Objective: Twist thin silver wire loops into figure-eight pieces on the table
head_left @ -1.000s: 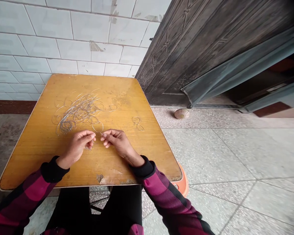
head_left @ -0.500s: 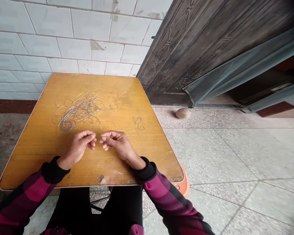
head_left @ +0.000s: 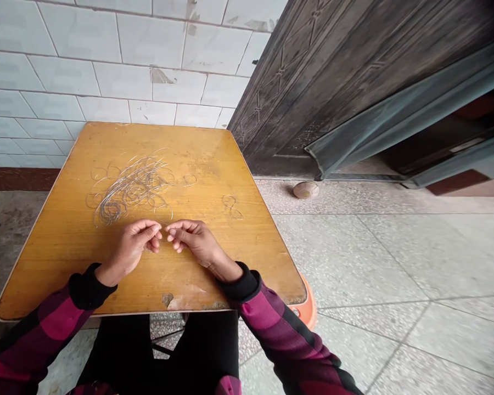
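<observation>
Left hand [head_left: 132,248] and right hand [head_left: 196,240] low over a yellow wooden tabletop [head_left: 214,269], forearms angled inward, fingers curled and nearly meeting. Each thumb pressed to its forefinger in a pinch, though whether on a strand of wire is too fine to tell. Just beyond the hands, a tangle of thin metal wire [head_left: 129,192]; farther right, a separate small wire loop [head_left: 232,207].

Domestic entryway or porch, by the look of it. Chipped white glazed wall tiles [head_left: 107,60] fill the upper left; a dark embossed metal door [head_left: 333,93] stands ajar at upper right. Speckled terrazzo floor [head_left: 374,263] spreads across the lower right. A worn wood-veneer counter [head_left: 239,258] with flaking edges sits centre frame, near the wall.
</observation>
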{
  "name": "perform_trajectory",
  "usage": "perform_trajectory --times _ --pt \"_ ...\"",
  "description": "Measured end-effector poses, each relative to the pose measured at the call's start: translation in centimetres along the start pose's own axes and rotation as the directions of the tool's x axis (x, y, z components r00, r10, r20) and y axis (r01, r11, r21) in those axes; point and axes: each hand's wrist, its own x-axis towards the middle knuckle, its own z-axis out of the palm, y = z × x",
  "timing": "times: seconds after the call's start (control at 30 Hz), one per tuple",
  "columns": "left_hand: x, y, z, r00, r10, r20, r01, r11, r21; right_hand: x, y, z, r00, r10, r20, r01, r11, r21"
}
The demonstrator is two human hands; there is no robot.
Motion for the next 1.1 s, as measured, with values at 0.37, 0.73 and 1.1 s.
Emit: perform_trajectory --times 0.37,0.73,1.1 --pt "0.00 -0.14 0.00 1.000 -0.002 0.003 0.002 1.000 0.009 -0.02 0.23 0.12 0.999 -0.031 -0.018 0.030 0.998 -0.050" --pt "0.06 0.08 0.04 0.999 -0.034 -0.002 0.034 0.999 -0.031 -0.05 -0.02 0.05 0.998 -0.056 -0.017 0.055 0.997 -0.045" --pt "0.16 0.20 -0.01 0.999 -0.024 -0.030 0.022 0.999 -0.046 -0.27 -0.32 0.06 0.999 0.000 -0.037 -0.003 0.996 -0.087"
